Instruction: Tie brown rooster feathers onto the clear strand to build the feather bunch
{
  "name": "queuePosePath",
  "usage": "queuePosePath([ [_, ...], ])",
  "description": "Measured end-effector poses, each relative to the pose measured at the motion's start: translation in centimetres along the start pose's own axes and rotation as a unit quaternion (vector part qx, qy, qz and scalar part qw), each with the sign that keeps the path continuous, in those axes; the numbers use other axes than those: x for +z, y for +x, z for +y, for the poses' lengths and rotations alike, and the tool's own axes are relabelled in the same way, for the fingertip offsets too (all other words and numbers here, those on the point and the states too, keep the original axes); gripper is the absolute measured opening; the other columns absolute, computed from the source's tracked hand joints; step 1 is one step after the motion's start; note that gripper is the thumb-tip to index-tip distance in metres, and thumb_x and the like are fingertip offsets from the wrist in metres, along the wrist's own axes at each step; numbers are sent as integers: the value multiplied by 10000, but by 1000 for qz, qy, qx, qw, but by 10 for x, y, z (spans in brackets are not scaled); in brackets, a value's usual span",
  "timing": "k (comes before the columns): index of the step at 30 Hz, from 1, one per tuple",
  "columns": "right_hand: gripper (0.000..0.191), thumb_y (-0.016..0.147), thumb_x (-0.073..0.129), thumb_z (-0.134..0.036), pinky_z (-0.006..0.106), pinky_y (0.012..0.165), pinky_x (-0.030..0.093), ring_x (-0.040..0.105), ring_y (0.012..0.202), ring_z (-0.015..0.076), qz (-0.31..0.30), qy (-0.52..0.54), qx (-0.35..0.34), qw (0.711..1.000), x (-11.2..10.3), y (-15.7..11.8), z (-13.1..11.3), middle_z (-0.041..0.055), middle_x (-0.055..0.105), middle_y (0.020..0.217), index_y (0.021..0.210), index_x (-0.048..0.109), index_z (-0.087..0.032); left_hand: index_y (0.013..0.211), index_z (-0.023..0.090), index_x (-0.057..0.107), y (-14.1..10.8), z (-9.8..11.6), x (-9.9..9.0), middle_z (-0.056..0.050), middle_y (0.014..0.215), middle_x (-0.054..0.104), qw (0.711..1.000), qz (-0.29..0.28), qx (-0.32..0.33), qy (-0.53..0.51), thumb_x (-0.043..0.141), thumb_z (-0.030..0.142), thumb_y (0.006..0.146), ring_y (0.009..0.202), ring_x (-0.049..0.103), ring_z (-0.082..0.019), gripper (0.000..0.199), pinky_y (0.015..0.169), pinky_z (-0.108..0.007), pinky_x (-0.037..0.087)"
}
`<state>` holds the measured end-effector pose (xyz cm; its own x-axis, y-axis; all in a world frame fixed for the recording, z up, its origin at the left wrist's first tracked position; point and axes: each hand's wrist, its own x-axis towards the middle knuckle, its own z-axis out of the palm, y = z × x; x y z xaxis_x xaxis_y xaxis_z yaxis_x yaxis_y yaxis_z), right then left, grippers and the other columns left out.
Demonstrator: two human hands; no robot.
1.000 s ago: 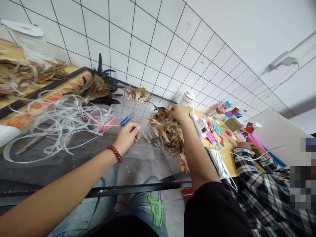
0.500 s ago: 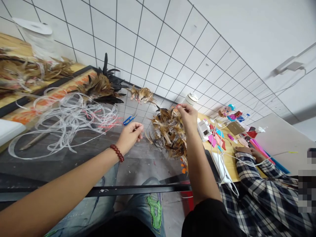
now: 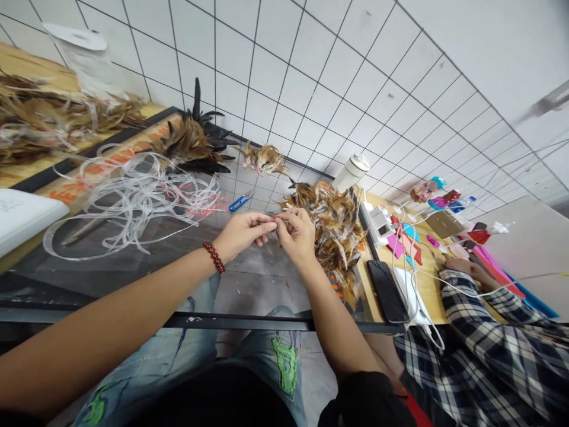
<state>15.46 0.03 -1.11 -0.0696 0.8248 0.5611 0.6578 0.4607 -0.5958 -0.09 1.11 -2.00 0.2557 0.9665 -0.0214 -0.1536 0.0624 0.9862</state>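
Observation:
Over the glass tabletop, my left hand [image 3: 249,232] and my right hand [image 3: 296,234] meet at the fingertips, both pinched. A tiny reddish bit shows between them, too small to make out. A large pile of brown feathers [image 3: 340,222] lies just right of my right hand. Blue thread snips [image 3: 240,202] rest behind my left hand. To the left is a tangle of clear ribbon [image 3: 133,198] with some pink strands. A small feather bunch [image 3: 267,158] and a brown and black feather bunch [image 3: 191,142] lie farther back.
A white bottle [image 3: 351,172] stands behind the pile. A black phone [image 3: 387,290], a white power strip [image 3: 413,293] and cables lie at right, near a person's plaid sleeve [image 3: 462,296]. A white box [image 3: 26,219] and a ribbon spool [image 3: 82,38] are at left.
My right hand has come from the feather pile leftward to my left hand, and their fingertips now meet. The view has shifted slightly, and the black phone is now in fuller view.

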Motion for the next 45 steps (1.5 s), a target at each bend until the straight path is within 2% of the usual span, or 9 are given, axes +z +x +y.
queuePosePath([
  [3,202,888,517,-271,292,841,488,603,907,161,-19,-11,-3,1000,-1,-1,0,65,628,1006,959,696,-213,623,145,631,0,0,-2,-10,541,576,1000,14,-1,-22,751,367,668,470,508,-92,256,459,-221,413],
  [11,299,870,498,-188,299,944,465,585,1094,169,-48,14,33,998,-2,2,17,72,638,1175,1135,635,-205,629,144,576,1,8,-6,9,569,544,996,46,6,-70,722,274,697,467,496,-81,207,452,-209,376],
  [16,242,916,495,-245,298,863,447,586,950,179,-151,-113,-14,982,2,-2,16,55,652,1044,1053,694,-221,685,152,588,7,7,-10,22,571,552,981,172,85,7,670,278,725,461,490,-76,156,434,-191,363],
  [20,298,941,453,-208,336,837,386,534,995,217,-202,-229,-73,950,6,-4,9,67,644,1072,1142,667,-262,720,159,603,10,1,-15,15,586,561,980,165,86,74,612,289,760,484,502,-98,136,470,-216,393],
  [24,274,958,428,-231,364,824,347,491,996,244,-222,-306,-100,921,10,-1,4,99,620,1101,1092,666,-241,740,174,657,11,-4,-19,-39,741,646,946,139,127,265,646,245,708,718,595,-185,79,708,-307,478],
  [27,256,970,410,-272,374,830,328,483,997,253,-206,-324,-107,917,10,0,2,110,617,1109,1017,651,-203,775,186,697,12,-6,-21,-71,910,687,914,86,170,358,661,241,682,914,604,-242,114,883,-367,450],
  [31,244,978,395,-297,375,829,311,494,991,251,-153,-326,-117,926,5,-2,1,109,623,1105,1011,608,-183,773,194,694,11,-6,-22,-62,876,706,910,50,185,367,580,302,767,870,615,-224,158,846,-349,449],
  [35,215,971,406,-285,373,816,308,511,958,247,-127,-320,-120,931,4,-3,-2,101,636,1043,993,591,-179,690,197,642,8,-4,-21,-35,725,668,900,72,176,392,537,315,803,727,580,-195,194,739,-326,436],
  [45,188,931,485,-248,351,849,333,551,1008,227,-64,-230,-63,969,5,-5,-4,86,648,1094,1069,597,-189,724,186,624,5,-1,-18,-22,746,648,900,115,205,366,535,267,813,710,547,-168,151,699,-299,428],
])
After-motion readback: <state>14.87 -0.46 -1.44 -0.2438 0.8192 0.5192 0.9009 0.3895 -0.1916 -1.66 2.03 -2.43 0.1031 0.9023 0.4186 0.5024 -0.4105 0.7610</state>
